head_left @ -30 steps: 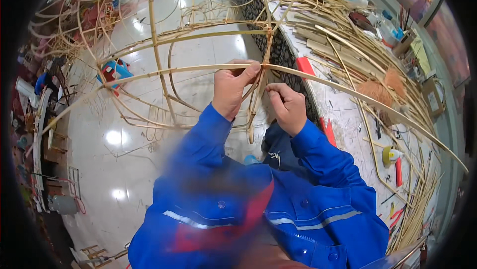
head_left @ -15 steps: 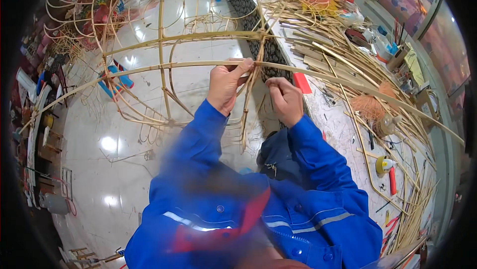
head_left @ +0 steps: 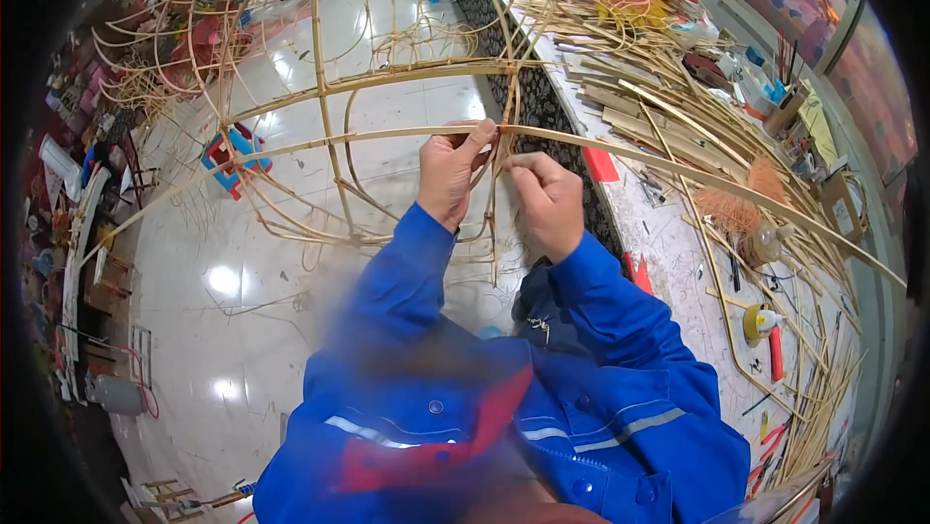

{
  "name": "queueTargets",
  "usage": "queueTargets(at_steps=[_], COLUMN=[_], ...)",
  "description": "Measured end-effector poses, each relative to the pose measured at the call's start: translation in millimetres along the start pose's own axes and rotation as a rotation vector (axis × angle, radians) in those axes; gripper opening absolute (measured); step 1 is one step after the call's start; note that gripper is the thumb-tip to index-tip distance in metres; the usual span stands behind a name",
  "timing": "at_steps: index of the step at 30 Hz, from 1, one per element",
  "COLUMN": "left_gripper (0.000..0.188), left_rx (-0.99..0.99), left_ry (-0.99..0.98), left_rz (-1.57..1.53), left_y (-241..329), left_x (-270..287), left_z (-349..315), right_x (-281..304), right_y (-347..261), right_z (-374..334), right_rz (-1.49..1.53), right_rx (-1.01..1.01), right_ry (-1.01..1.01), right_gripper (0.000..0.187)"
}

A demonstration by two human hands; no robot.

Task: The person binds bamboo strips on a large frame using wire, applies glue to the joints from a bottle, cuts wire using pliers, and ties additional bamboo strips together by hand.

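Observation:
A long, pale bamboo strip point(head_left: 387, 133) runs across a rounded, open framework of bamboo rods point(head_left: 417, 71). My left hand point(head_left: 449, 178) is closed on the strip, thumb on top, just left of where it crosses an upright of the framework. A dark reddish binding point(head_left: 501, 129) shows at that crossing. Just below and right of it, my right hand point(head_left: 549, 199) is closed with thumb and forefinger pinched together. Whatever thin thing it may hold is too small to make out.
To the right, a long table point(head_left: 668, 262) bears heaped bamboo strips point(head_left: 668, 137), orange netting point(head_left: 733, 197) and a tape roll point(head_left: 756, 323). Beyond the framework, a small blue and red stool point(head_left: 231, 158) stands on the glossy floor. A grey gas cylinder point(head_left: 118, 392) lies at lower left.
My right hand has come closer to the crossing, its fingertips now beside the upright. My left hand keeps its grip on the strip. The framework's lower part appears shifted slightly to the right.

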State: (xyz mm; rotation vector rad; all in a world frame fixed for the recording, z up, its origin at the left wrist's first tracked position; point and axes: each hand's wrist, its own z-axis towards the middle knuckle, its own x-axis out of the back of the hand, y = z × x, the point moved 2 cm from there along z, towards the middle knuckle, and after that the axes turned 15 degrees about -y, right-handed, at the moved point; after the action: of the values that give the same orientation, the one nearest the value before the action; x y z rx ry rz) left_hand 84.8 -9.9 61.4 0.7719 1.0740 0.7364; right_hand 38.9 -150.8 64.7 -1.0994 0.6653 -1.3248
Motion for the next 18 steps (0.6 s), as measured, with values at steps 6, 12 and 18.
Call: queueTargets(at_steps=[6, 12, 18], left_gripper=[0.022, 0.019, 0.023], left_rx=[-0.001, 0.038, 0.123], left_ry=[-0.049, -0.039, -0.054], left_rz=[0.082, 0.037, 0.180], left_y=[-13.9, -16.0, -34.4], left_x=[2.8, 1.4, -5.8], left_z=[-2.9, -3.1, -14.4], right_x=[-8.5, -6.0, 13.7], right_y=[0.1, 11.1, 13.7], right_z=[2.2, -5.1, 2.1], right_rz=[0.155, 0.088, 0.485], right_rx=[-0.026, 0.033, -0.159], right_ry=[0.020, 0.026, 0.062], right_gripper=[0.018, 0.019, 0.017])
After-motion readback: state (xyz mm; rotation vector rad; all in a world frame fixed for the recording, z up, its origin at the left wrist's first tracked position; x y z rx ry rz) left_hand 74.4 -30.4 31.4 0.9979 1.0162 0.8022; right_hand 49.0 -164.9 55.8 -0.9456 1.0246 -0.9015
